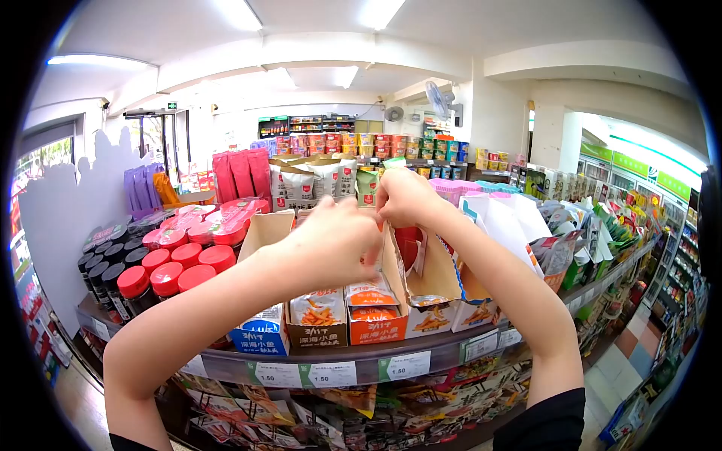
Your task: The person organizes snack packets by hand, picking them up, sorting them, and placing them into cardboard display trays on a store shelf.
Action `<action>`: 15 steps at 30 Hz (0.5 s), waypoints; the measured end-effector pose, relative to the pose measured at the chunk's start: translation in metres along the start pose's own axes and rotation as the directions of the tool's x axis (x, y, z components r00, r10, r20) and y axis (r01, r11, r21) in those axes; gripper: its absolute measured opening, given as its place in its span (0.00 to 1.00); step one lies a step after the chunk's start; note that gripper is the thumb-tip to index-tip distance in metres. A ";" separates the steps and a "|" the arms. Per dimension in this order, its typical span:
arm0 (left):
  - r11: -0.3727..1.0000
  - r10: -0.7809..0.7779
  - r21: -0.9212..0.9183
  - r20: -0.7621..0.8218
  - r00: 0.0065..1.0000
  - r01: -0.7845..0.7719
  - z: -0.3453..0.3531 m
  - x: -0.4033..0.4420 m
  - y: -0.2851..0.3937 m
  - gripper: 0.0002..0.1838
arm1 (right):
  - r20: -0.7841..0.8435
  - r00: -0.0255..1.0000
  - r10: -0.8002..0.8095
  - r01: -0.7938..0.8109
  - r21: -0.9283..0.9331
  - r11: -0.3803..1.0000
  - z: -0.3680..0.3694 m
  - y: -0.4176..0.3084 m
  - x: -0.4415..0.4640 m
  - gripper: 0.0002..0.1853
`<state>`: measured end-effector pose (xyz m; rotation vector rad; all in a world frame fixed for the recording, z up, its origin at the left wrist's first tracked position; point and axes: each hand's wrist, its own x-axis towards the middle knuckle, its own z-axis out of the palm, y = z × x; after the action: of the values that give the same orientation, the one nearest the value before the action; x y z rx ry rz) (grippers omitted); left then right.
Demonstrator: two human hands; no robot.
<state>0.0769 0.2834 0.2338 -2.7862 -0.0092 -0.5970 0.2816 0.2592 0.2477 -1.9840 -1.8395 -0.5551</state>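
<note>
My left hand (342,244) reaches across the open snack boxes with its fingers curled. Motion blurs the fingertips, and I cannot make out what they hold, if anything. Further back, my right hand (406,195) bends down with its fingers pinched together at the rear of the orange snack box (377,331); what lies between them is hidden. Orange snack packets (372,293) lie inside that box, partly below my left hand. Beside it on the left is a brown box of snack packets (317,310), then a blue-fronted box (261,334).
Red-lidded jars (167,278) and black-lidded jars (113,282) crowd the left. A cut-open carton (432,274) stands right of the orange box. White and gold bags (297,183) rise behind. Price tags (333,374) line the shelf edge, above more packets.
</note>
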 end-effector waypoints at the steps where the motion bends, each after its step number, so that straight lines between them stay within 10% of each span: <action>1: 0.997 0.048 -0.073 0.102 0.994 -0.041 0.002 -0.002 0.004 0.14 | 0.017 1.000 0.014 -0.014 0.017 1.000 -0.001 0.000 0.000 0.06; 15: 0.998 -0.015 -0.060 0.292 0.956 0.034 0.018 0.003 0.003 0.14 | 0.034 0.999 -0.015 0.015 0.004 1.000 -0.001 0.004 0.001 0.08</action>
<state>0.0870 0.2854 0.2180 -2.9141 -0.0880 -0.1894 0.2860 0.2591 0.2485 -1.9904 -1.8764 -0.5246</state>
